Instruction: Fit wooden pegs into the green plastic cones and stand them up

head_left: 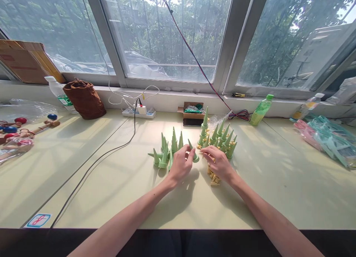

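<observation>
My left hand is closed on a green cone-shaped piece, its pointed tip up and its wider base toward my other hand. Just right of that base, my right hand has its fingers bent together; a small thing may be between the fingertips, but I cannot make it out. Small yellow pieces lie in a heap, partly hidden under my right hand. Left of my hands, a group of green cones stands, one lying on its side. Behind my right hand are more green cones with yellow bits at their bases.
At the back of the table are an open small box, a power strip, a brown pouch and a green bottle. A black cable crosses the left side. Wooden toys lie far left, plastic-wrapped items far right.
</observation>
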The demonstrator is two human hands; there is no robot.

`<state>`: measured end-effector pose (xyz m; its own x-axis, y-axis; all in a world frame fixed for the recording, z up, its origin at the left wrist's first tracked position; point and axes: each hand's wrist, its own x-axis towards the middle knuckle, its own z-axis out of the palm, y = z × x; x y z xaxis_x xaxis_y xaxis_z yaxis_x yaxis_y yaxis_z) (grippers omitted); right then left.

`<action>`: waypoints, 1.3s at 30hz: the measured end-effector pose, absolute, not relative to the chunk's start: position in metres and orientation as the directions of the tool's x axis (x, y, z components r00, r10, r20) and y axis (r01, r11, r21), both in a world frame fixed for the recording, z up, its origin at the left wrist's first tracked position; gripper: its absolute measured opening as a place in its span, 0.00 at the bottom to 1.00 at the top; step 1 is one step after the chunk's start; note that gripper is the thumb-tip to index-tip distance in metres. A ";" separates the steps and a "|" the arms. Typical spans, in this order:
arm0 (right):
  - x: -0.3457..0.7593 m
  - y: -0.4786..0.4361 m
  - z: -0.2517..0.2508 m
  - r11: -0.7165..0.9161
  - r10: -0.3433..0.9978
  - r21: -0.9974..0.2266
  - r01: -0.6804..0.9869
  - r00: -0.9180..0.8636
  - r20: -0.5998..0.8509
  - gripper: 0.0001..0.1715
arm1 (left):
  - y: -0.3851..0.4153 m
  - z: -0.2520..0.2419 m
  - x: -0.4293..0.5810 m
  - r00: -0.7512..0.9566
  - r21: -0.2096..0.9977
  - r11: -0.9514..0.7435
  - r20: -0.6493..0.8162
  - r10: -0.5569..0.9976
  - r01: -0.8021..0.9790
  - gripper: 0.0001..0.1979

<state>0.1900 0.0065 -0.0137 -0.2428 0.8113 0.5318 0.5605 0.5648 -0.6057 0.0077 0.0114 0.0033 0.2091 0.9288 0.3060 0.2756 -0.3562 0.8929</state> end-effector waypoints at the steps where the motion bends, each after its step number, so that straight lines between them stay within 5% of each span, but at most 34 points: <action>1: 0.190 0.007 -0.014 0.570 0.807 -0.611 0.550 -0.238 0.540 0.11 | 0.011 0.003 0.008 0.207 0.893 -0.359 0.310 0.928 0.273 0.16; 39: 0.187 0.004 -0.015 0.611 0.771 -0.624 0.487 -0.187 0.609 0.07 | 0.009 0.004 0.008 0.205 0.898 -0.349 0.301 0.932 0.268 0.17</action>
<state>0.1870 0.0043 -0.0150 -0.1869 0.7707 0.6092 0.4872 0.6112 -0.6237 0.0079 0.0090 0.0036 0.2046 0.9315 0.3006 0.2682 -0.3487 0.8980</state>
